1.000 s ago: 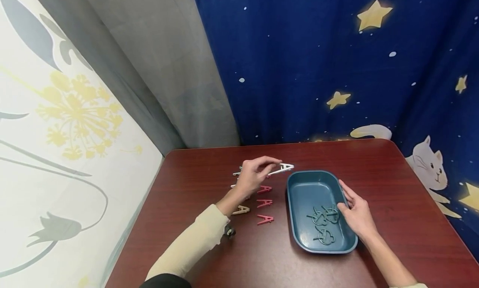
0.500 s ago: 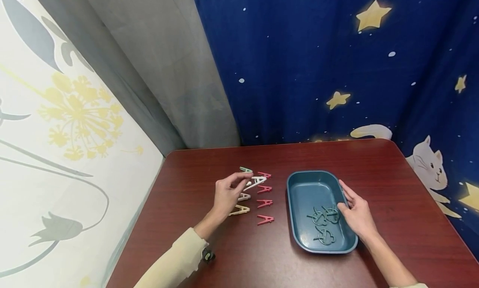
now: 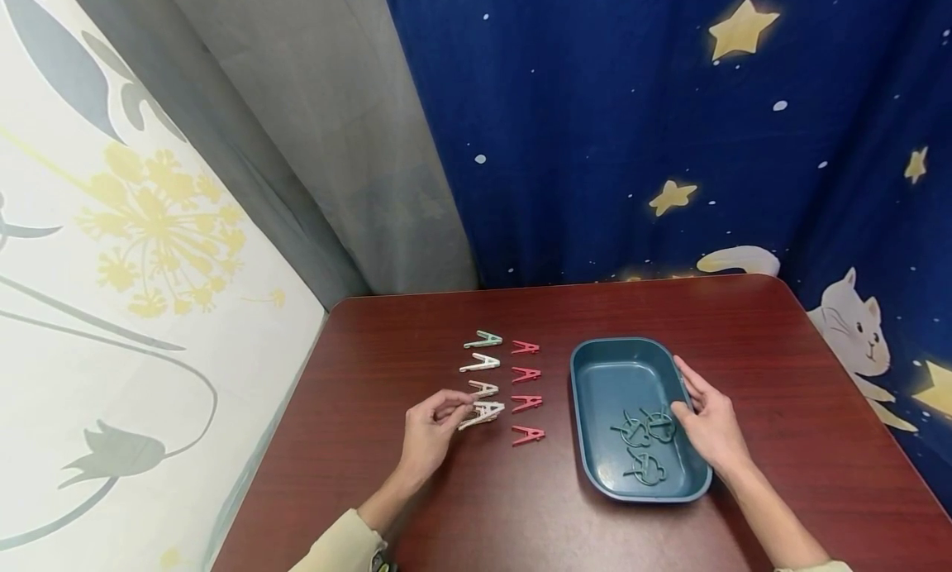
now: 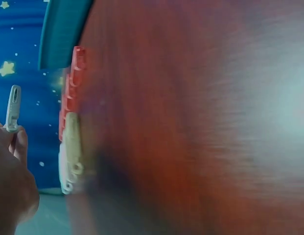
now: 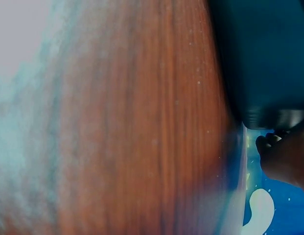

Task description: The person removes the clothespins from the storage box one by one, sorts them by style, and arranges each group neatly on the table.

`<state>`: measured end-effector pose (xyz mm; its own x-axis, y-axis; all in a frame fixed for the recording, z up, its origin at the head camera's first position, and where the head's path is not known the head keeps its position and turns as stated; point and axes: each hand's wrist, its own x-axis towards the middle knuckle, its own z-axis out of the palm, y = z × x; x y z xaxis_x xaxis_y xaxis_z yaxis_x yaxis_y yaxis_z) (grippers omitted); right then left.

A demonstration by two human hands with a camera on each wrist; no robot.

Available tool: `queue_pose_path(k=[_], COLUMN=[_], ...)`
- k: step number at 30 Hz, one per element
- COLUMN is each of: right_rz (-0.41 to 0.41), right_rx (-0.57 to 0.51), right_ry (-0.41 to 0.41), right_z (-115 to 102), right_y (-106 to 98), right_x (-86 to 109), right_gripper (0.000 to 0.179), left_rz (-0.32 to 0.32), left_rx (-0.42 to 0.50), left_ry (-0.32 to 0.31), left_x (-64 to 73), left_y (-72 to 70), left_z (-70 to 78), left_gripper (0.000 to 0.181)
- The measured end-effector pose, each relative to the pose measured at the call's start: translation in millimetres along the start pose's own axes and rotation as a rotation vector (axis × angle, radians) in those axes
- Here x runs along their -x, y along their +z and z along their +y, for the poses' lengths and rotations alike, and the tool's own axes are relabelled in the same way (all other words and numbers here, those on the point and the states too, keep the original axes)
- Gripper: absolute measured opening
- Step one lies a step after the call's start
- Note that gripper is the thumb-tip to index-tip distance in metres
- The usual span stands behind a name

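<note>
My left hand (image 3: 430, 436) pinches a white clothespin (image 3: 492, 408) between thumb and fingertips, above the near end of the left column of clothespins. In the left wrist view that clothespin stands upright in the fingers, above the table. A yellowish clothespin (image 4: 72, 139) lies beneath, mostly covered by the held one in the head view. Further back in this column are a pale clothespin (image 3: 485, 388), a white clothespin (image 3: 481, 362) and a green clothespin (image 3: 485, 339). My right hand (image 3: 710, 423) grips the right rim of a blue tray (image 3: 583, 440), thumb over the edge.
Several red clothespins (image 3: 527, 402) form a second column between the left column and the tray. Inside the tray lie three thin dark green looped pieces (image 3: 645, 469). The reddish-brown table (image 3: 416, 332) ends at a blue star-patterned curtain (image 3: 595, 142) and a grey curtain.
My left hand has carried the white clothespin from beside the tray's far left corner leftward and toward me, over the left column. My right hand and the tray stay put.
</note>
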<state>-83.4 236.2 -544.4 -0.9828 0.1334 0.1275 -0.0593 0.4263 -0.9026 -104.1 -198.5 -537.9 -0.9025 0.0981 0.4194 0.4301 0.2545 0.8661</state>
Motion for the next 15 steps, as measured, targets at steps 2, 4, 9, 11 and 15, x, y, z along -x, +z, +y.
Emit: queue_pose_path(k=[2, 4, 9, 11, 15], right_rz=[-0.001, -0.001, 0.000, 0.000, 0.001], right_rx=[0.003, 0.003, 0.002, 0.004, 0.016], right_ry=[-0.001, -0.002, -0.004, -0.006, -0.007], right_z=[-0.4, -0.7, -0.5, -0.3, -0.6], right_y=[-0.1, -0.2, -0.2, -0.2, 0.2], right_x=[0.1, 0.0, -0.6, -0.5, 0.2], right_gripper=[0.073, 0.073, 0.073, 0.073, 0.073], left_rz=[-0.005, -0.005, 0.005, 0.004, -0.013], left_rx=[0.011, 0.000, -0.065, -0.077, -0.122], left_ry=[-0.027, -0.047, -0.089, -0.103, -0.102], left_x=[7.8, 14.6, 29.1, 34.4, 43.2], left_y=[-3.0, -5.8, -10.4, -10.5, -8.1], left_z=[-2.0, -3.8, -9.4, -11.9, -16.5], left_gripper=[0.017, 0.016, 0.014, 0.015, 0.018])
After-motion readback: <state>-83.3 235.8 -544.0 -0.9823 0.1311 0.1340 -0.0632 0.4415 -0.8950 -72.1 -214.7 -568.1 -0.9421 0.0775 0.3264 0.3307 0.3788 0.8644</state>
